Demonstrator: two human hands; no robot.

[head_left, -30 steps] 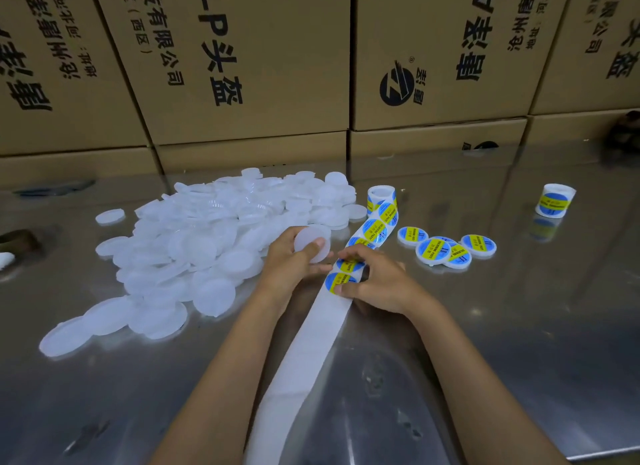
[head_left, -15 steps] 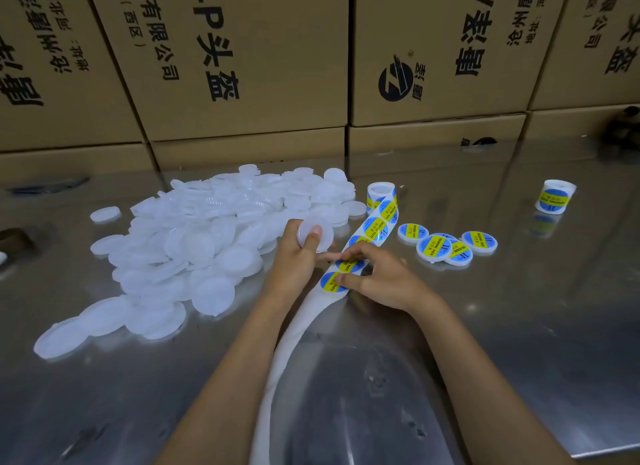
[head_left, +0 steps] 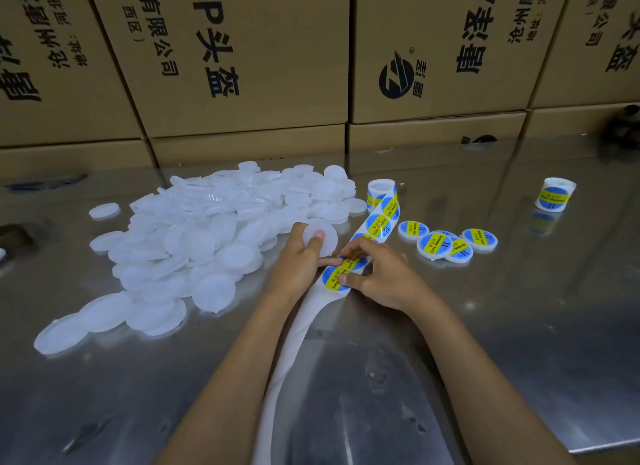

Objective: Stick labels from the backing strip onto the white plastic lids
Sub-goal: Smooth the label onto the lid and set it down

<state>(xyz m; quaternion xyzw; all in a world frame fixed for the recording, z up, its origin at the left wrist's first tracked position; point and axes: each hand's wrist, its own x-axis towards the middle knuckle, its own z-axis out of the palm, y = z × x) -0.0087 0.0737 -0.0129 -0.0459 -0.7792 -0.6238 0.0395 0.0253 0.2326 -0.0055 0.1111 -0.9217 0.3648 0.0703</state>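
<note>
Two hands over white backing strip, head view. Left hand grips round white plastic lid, thumb across its face, just left of strip. Right hand pinches round blue-and-yellow label at strip's near printed end, fingers curled on it. Strip runs far-right to upright label roll. Heap of unlabelled white plastic lids left of strip. Four labelled lids right of strip, touching or overlapping. Second small label roll well right. All on shiny steel table; brown printed cartons behind.
</note>
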